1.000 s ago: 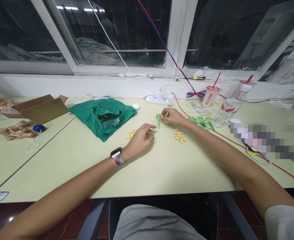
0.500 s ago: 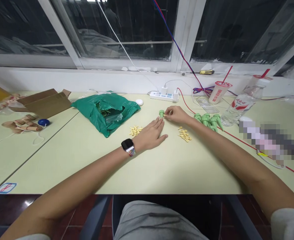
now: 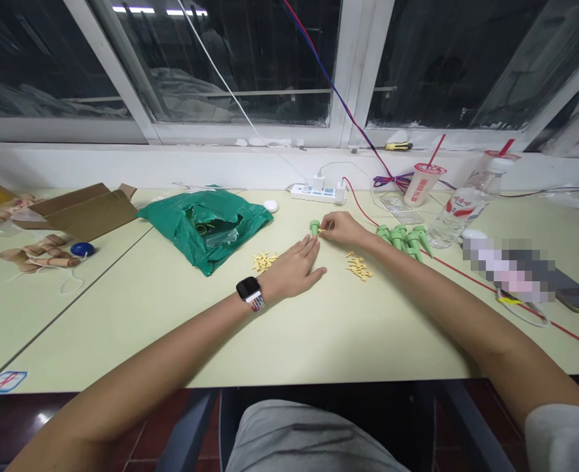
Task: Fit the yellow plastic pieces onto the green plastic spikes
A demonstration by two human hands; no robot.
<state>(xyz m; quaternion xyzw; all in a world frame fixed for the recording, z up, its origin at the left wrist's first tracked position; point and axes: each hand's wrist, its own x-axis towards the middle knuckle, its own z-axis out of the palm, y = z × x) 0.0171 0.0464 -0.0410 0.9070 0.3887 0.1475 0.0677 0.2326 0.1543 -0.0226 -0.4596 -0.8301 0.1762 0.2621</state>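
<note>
**A:** What's at the centre of the surface [image 3: 136,341]?

**B:** A green plastic cone [image 3: 314,227], small and pointed, stands just off the right hand [image 3: 344,229], at its 9 o'clock. The wide end shows uppermost, and the long axis runs nearly straight down from the camera, so I can't read its exact tilt.

**A:** Fingers?

**B:** Right thumb and fingers [image 3: 328,226] pinch narrow on a small yellow peg [image 3: 321,230], whose far end meets the cone's side. The left hand [image 3: 292,272] lies flat and wide, fingertips [image 3: 313,241] just below the cone, at its 6 o'clock. I can't tell whether they touch it. The right hand is the nearer, by a little.

**A:** Anything between them?

**B:** Nothing. Only the peg bridges the gap.

**A:** And around?

**B:** From the cone, a heap of yellow pegs [image 3: 358,267] lies at 4 o'clock, and a second heap [image 3: 263,262] at 8 o'clock, beside the left hand. A cluster of green cones [image 3: 402,240] sits at 3 o'clock, past the right wrist. A green plastic bag [image 3: 203,233] slumps open at 9 o'clock, and a white power strip [image 3: 317,194] runs along the back at 12. A black smartwatch [image 3: 248,292] circles the left wrist.
</note>
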